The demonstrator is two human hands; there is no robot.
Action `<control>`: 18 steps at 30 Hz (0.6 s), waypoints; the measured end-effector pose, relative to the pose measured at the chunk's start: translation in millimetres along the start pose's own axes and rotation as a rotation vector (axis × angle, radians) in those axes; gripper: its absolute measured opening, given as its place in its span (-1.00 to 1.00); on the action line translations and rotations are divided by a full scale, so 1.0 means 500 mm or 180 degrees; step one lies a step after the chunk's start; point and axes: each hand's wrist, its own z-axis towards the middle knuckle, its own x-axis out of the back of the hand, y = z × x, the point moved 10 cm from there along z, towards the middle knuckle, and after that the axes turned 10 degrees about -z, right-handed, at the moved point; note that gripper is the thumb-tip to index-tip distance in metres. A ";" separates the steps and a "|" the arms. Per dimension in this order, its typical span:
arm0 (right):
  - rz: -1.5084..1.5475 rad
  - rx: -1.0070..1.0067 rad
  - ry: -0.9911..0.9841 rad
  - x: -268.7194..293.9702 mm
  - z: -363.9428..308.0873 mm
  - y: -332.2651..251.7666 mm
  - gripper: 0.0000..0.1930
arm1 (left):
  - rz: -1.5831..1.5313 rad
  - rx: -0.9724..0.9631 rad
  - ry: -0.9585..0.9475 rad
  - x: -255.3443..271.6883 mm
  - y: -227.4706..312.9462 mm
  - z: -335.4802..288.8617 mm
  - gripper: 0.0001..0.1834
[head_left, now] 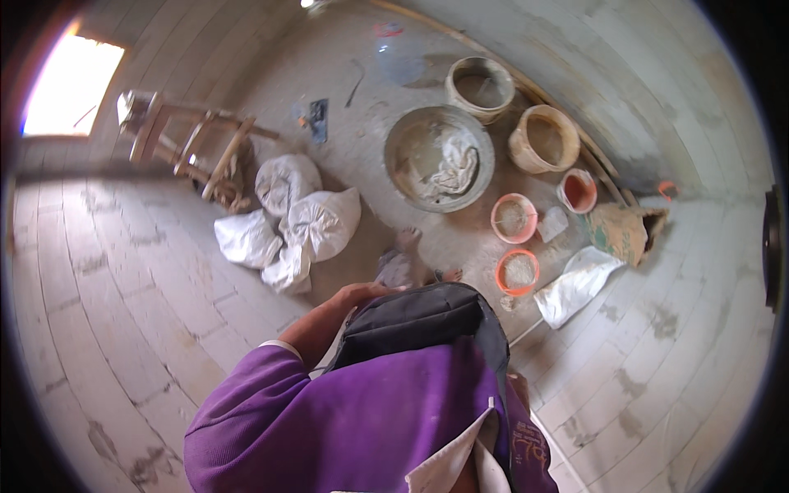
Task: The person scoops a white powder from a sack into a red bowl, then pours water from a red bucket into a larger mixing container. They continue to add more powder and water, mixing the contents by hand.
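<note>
Black bag (415, 316) hangs at the person's front over the floor (107, 271), its long axis running left to right across the body. Left hand (362, 292) rests on the bag's upper left edge, fingers curled over it; the right hand is hidden. Beyond lie white sacks (304, 218) and a wide metal basin (440, 158).

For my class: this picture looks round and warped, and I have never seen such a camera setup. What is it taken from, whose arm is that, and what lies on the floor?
A wide fisheye camera worn on a person's head looks straight down, so straight edges bend. The left hand rests on a dark bag at the waist; the right hand is hidden. On the dusty floor lie white sacks, a big metal basin holding a cloth, two clay-coloured pots and small orange bowls. A wooden frame stands at upper left.
</note>
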 end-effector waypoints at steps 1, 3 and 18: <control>-0.0638 0.0249 0.0094 0.023 0.081 0.066 -0.70 | -0.0117 0.0052 0.0097 -0.010 -0.030 0.024 -0.61; 0.0287 0.0201 -0.0088 0.063 0.119 0.071 -0.69 | -0.0408 0.0250 0.0387 -0.022 -0.116 0.039 -0.60; 0.0061 0.0868 0.0107 0.071 0.174 -0.395 -0.69 | -0.1173 0.0950 0.1199 0.121 -0.218 -0.056 -0.28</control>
